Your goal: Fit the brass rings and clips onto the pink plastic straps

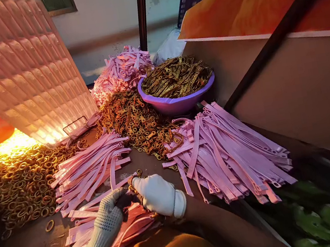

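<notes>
My left hand [107, 221], in a pale dotted knit glove with bare fingertips, is closed in a pinch near the front of the table. What its fingertips hold is too dark to make out. Close beside it, my right hand [158, 194], in a white glove, is closed around a small brass-coloured metal piece [132, 188] that is mostly hidden. A loose brass-coloured fitting [139, 172] lies just beyond the fingers. Under and around both hands are pink straps [79, 239], with another strap bundle [92, 165] behind the left hand.
Brass-coloured rings [20, 185] are heaped at left, under bright light. Metal clasps [135, 120] form a mound ahead, beside a purple basin [176, 100] full of metal pieces. A large pink strap pile [223, 151] lies at right. A ribbed translucent panel [26, 70] leans at upper left.
</notes>
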A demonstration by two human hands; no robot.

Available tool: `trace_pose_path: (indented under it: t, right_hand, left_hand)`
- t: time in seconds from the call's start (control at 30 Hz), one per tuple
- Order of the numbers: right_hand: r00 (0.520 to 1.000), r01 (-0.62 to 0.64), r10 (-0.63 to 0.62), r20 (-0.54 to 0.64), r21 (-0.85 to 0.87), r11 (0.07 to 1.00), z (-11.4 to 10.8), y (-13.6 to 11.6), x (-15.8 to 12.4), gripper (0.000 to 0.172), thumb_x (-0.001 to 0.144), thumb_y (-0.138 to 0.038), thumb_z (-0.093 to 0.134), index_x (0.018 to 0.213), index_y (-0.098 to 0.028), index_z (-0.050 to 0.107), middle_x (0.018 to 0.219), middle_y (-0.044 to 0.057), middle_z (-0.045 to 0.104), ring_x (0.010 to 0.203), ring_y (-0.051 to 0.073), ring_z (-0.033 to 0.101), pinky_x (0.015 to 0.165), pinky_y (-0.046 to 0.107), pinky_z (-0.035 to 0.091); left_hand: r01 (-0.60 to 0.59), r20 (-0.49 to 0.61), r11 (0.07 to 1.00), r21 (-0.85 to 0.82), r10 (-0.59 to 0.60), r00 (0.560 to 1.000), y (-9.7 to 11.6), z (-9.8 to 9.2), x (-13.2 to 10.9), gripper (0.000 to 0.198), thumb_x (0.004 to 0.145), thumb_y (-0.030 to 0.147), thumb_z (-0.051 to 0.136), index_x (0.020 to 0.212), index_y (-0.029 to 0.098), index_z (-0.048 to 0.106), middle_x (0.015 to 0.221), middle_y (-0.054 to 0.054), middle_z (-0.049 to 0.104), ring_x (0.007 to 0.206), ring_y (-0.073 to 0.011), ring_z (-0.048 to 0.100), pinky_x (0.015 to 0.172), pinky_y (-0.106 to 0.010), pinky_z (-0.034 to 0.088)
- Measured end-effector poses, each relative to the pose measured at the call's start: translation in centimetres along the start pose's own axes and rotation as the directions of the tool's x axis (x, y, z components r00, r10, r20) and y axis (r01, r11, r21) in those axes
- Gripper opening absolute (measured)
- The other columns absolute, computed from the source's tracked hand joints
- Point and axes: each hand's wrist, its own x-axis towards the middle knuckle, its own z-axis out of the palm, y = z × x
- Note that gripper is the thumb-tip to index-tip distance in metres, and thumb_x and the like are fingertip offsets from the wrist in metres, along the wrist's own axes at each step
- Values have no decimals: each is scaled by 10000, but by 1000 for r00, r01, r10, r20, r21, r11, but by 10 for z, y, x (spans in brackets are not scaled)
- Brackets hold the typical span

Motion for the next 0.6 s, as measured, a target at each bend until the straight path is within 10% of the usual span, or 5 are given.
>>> trace_pose_path:
  t: [0.23,0.43,0.6]
  right_hand:
    - [977,159,-182,-109,-190,969,35,-7,-4,119,958,-105,449,1006,-130,555,795,88,663,688,202,653,508,274,344]
    - [990,-26,0,-144,-176,984,27,-11,3,124,981,-147,469,1084,-125,535,787,86,672,693,204,668,527,271,370]
    - [977,47,-91,-191,-223,974,31,-10,4,85,955,-122,480,1005,-127,548,739,84,654,626,190,636,500,266,348]
  left_hand:
    - [-44,41,998,55,42,998,8,0,-8,66,654,173,563,632,170,625,539,8,563,447,-107,453,417,-205,335]
    - [-4,18,998,68,3,1000,23,1,-10,125,755,252,551,720,171,639,506,30,508,411,-103,412,410,-214,313]
    - [-72,-47,979,191,82,996,24,5,-15,196,790,270,531,613,189,558,482,19,504,415,-115,432,427,-225,307]
